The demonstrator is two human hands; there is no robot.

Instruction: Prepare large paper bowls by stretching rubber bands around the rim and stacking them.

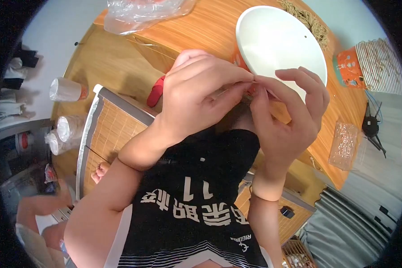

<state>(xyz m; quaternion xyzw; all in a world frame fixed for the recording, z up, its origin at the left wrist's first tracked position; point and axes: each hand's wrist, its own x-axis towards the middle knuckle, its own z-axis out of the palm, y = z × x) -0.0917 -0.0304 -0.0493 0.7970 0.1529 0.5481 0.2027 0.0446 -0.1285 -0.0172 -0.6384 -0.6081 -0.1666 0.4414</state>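
Note:
In front of my chest, both hands meet fingertip to fingertip. My left hand [196, 94] pinches with thumb and forefinger. My right hand [290, 114] pinches against it, its other fingers raised and curled. A bit of red shows between the fingertips, but what they hold is too small and too covered to name. Just beyond the hands, a large paper bucket [279, 38], white inside and orange outside, faces me with its open mouth. A bundle of tan cord [308, 21] lies behind its rim.
The wooden table [210, 27] bears a clear plastic bag [140, 18], stacked orange paper buckets [350, 67], a clear plastic packet [344, 143] and a black device with cables [370, 125]. At left are a bamboo-mat bed [116, 127], wrapped tubs [69, 127] and another person's limbs [42, 210].

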